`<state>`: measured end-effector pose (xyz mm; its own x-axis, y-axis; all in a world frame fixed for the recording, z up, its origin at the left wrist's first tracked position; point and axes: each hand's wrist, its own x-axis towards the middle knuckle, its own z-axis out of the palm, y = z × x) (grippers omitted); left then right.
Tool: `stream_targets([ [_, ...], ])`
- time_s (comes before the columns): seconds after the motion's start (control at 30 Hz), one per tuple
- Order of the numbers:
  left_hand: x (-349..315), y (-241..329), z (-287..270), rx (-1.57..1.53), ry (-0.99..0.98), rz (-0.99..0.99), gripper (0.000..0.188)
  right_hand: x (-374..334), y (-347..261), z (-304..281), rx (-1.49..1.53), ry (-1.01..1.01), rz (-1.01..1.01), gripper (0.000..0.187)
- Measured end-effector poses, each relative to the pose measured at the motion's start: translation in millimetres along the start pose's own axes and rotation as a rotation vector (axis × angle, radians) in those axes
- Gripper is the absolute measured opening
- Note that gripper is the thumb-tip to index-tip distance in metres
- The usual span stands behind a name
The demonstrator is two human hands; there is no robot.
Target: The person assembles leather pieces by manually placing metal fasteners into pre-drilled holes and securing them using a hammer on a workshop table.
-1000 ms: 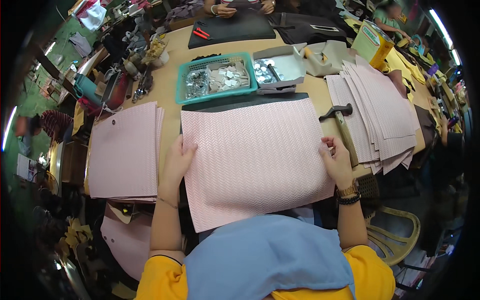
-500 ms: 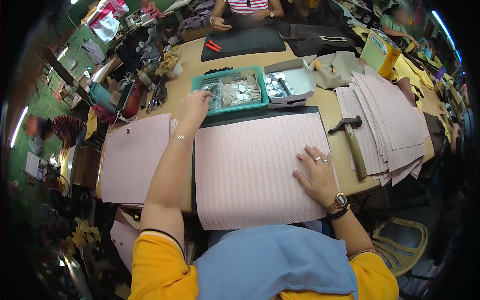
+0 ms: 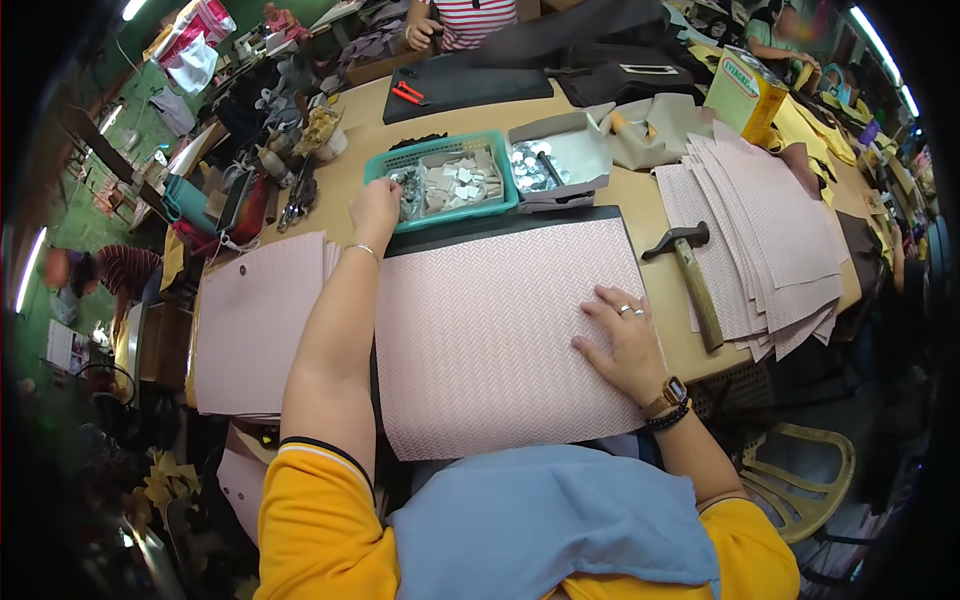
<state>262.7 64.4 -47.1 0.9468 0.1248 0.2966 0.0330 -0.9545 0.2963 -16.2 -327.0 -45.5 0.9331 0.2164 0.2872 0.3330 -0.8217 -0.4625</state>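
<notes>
A large pink sheet with a zigzag texture [image 3: 500, 330] lies flat in front of me on a dark mat [image 3: 480, 226]. My right hand [image 3: 622, 338] rests palm down on its right edge, fingers spread, holding nothing. My left hand [image 3: 376, 206] reaches forward to the near left corner of a teal basket [image 3: 442, 156] that holds small pale squares and metal parts. Its fingers curl down at the rim; whether they pinch a small piece is hidden.
A stack of pink sheets [image 3: 256, 325] lies to my left, a fanned pile [image 3: 770, 250] to my right. A hammer [image 3: 692, 278] lies between sheet and pile. A grey box of metal bits [image 3: 560, 165], a yellow tin [image 3: 745, 92] and another person [image 3: 455, 20] are beyond.
Both hands held the pink sheet's sides a second ago. The sheet was laid flat; my left hand left it and reached to the teal basket, while my right hand settled flat on the sheet.
</notes>
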Motion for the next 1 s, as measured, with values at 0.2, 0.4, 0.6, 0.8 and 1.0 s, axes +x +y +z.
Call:
stream_targets([
  [0.2,-40.8,-1.3,-13.6,-0.844,0.157,0.067,0.022,2.2,-2.6,-1.1,-0.029,-0.004,-0.026,0.047],
  [0.4,-148.4,70.8,7.9,-1.396,-0.228,-0.08,0.016,70.1,-13.9,25.1,0.324,-0.088,-0.159,0.05],
  [0.6,-183.6,98.8,0.2,-1.492,-0.37,-0.149,0.017,118.1,-32.3,63.0,0.756,-0.132,0.026,0.034],
  [0.8,-125.6,65.8,-11.9,-1.279,-0.045,0.055,0.015,117.3,-21.9,80.7,0.857,-0.04,0.121,0.029],
  [1.0,-43.5,15.3,-16.4,-0.767,0.141,0.081,0.023,122.5,-16.5,84.3,1.131,-0.037,0.167,0.029],
])
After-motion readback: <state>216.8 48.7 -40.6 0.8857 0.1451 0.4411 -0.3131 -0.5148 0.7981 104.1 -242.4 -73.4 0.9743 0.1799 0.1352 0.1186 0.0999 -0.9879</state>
